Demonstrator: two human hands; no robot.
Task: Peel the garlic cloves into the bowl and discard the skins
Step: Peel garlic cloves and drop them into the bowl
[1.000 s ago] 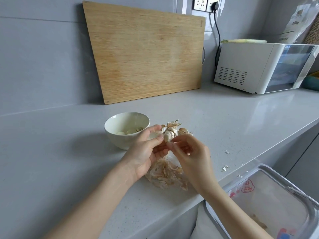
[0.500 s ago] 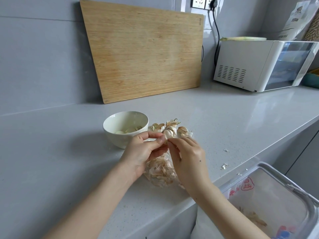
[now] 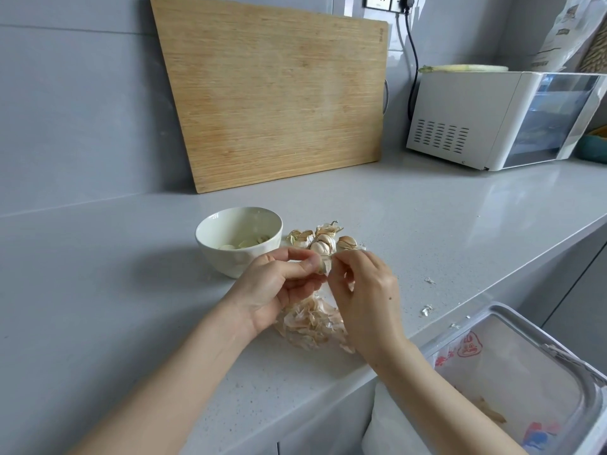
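Both hands were closed on one garlic clove (image 3: 321,263): the left hand (image 3: 279,285) pinched it between thumb and forefinger, and the right hand (image 3: 364,290) pinched its papery skin (image 3: 328,269). The white bowl (image 3: 226,262) stood at 10 o'clock of the hands, the unpeeled cloves (image 3: 323,243) at 12 and the skin pile (image 3: 312,323) at 6. Advised: steady the clove, strip the skin lengthwise, and release it over the pile.

Left hand (image 3: 276,290) and right hand (image 3: 368,297) are pinching one clove (image 3: 323,266); four unpeeled cloves (image 3: 323,246) (maybe more), one bowl (image 3: 230,261) and one skin pile (image 3: 312,323) are lying by.
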